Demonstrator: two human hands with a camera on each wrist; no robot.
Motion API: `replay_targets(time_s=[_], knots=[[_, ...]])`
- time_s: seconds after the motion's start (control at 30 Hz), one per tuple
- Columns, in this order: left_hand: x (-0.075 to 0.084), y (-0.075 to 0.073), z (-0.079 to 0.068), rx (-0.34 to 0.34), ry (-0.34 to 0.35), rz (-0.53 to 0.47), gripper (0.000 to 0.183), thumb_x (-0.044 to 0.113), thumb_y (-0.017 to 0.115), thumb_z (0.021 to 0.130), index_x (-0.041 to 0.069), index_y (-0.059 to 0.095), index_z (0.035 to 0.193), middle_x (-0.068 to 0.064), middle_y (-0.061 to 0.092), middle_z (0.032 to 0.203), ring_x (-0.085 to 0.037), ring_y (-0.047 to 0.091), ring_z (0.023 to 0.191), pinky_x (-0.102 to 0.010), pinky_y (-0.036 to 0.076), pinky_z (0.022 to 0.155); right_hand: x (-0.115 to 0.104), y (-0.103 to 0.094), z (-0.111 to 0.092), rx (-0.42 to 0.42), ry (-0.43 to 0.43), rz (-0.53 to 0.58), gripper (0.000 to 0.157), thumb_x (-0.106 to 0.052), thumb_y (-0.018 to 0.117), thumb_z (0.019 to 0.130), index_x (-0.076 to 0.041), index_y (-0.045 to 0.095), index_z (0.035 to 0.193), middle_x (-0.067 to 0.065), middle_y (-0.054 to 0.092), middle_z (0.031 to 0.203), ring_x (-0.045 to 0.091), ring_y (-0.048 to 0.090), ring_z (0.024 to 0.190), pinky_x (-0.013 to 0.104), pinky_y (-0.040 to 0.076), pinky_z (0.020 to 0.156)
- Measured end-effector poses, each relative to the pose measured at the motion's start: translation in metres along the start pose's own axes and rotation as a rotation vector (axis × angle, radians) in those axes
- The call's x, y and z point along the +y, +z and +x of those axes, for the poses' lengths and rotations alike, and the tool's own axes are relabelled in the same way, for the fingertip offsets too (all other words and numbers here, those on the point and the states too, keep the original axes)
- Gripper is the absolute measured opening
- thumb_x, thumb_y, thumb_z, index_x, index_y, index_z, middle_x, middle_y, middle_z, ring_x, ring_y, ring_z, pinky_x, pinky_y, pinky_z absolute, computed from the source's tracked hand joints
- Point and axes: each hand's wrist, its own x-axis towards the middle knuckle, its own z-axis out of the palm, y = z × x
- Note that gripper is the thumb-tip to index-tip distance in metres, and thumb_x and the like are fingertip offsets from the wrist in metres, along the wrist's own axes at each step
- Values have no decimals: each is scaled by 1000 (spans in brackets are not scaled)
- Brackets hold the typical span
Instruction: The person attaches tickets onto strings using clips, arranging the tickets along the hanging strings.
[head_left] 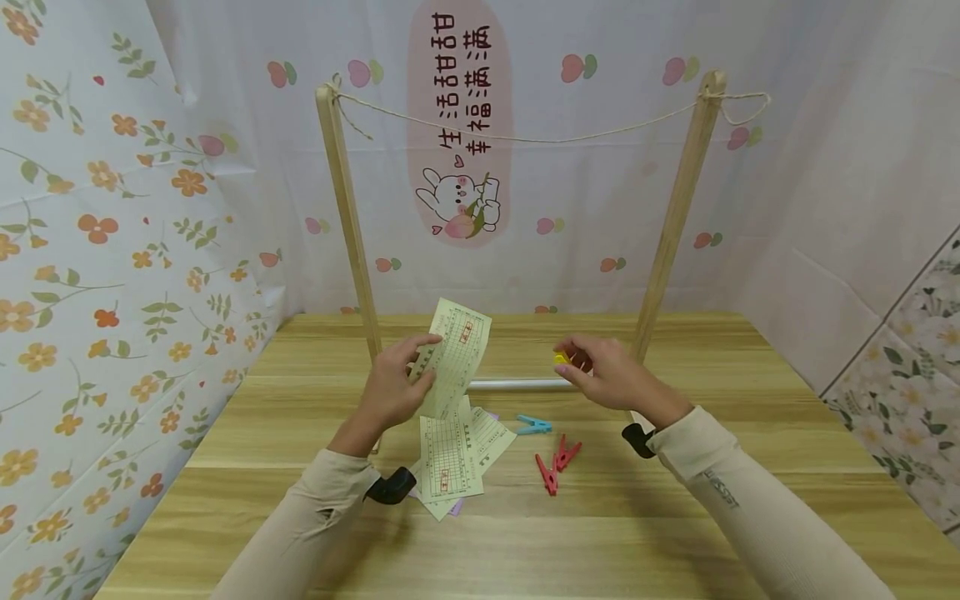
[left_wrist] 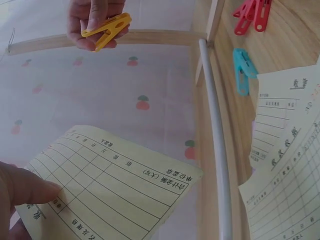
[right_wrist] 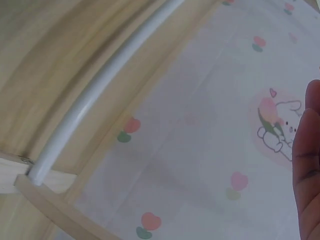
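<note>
My left hand point(head_left: 396, 382) pinches a pale yellow printed receipt slip point(head_left: 459, 354) by its left edge, thumb in front, raised over the table. In the left wrist view the slip point(left_wrist: 110, 185) shows ruled columns and printed characters. Off to the right, my right hand point(head_left: 607, 371) pinches a yellow clothespin point(head_left: 561, 358) between thumb and fingers. The left wrist view shows that clothespin point(left_wrist: 107, 31) whole, its two legs spread in a V. Only the edge of the right hand point(right_wrist: 307, 165) appears in the right wrist view, and the clothespin is hidden there.
Two wooden posts point(head_left: 348, 208) carry a sagging string point(head_left: 525, 139); a white bar point(head_left: 517, 384) joins them low down. More slips point(head_left: 450, 454) lie overlapped on the wooden table point(head_left: 570, 550). Beside them are a blue clothespin point(head_left: 534, 425) and two red clothespins point(head_left: 547, 473). A printed curtain hangs behind.
</note>
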Motion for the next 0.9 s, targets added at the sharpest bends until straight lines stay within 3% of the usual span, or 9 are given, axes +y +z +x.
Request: replay_targets(time_s=[0.43,0.63,0.9], knots=[[5,-2,21,50,47,-17,42,-12,68,76,-4,62,116,-21,65,106,-30,63,74,-34,53,55,-5,-10,17,32,-21,30,21,-13,64,94,2,63,109,3,66,88,14,62,75,32,53,66],[4,-4,26,77,85,-38,43,-14,68,74,-3,62,115,-20,66,100,-27,63,69,-28,47,48,-8,-14,24,54,-20,40,21,-13,65,94,1,62,108,3,66,87,13,61,72,32,53,64],[7,-9,33,94,97,-8,43,-11,70,75,-1,63,117,-17,65,99,-24,55,68,-27,42,52,-13,-19,35,74,-37,71,22,-12,65,93,1,62,111,2,65,82,11,60,67,31,53,61]])
